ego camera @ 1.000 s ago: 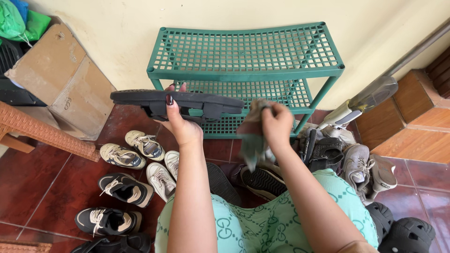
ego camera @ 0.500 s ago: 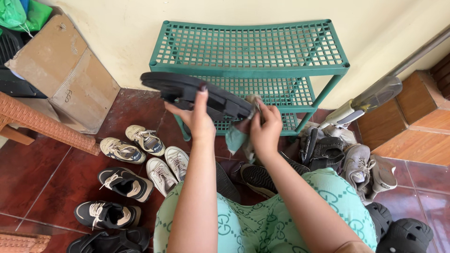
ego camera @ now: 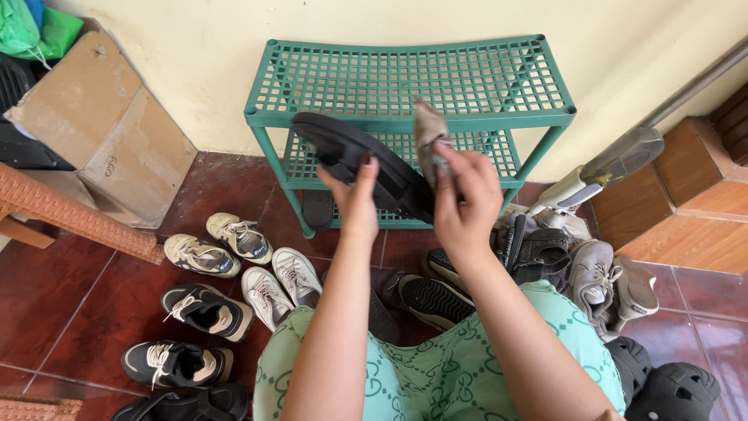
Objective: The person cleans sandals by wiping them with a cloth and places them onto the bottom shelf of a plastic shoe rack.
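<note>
Seen from above, a seated person in a mint green patterned garment holds a black sandal [ego camera: 360, 162] up at the centre of the frame, in front of a green plastic lattice shoe rack [ego camera: 411, 78] that stands against a pale yellow wall. The left hand [ego camera: 354, 199] is closed around the sandal's middle from below, thumb on the near edge, so the sandal tilts from upper left down to the right. The right hand [ego camera: 465, 199] has its fingers pinched shut on a small greyish cloth [ego camera: 430, 139], whose bunched top pokes up just right of the sandal and touches its lower end. To wipe well, I would judge the left hand should keep its firm hold and turn the sandal so each dusty face meets the cloth, while the right hand presses a flat fold of cloth along the sole, not just a loose corner. On the dark red tiled floor at lower left lie several pairs of sneakers [ego camera: 234, 265], cream and black. At right sits a heap of grey and black shoes [ego camera: 592, 277], with a pale, long-necked upright cleaning appliance [ego camera: 600, 171] leaning beside them. A cardboard box [ego camera: 101, 125] rests in the upper left corner.
</note>
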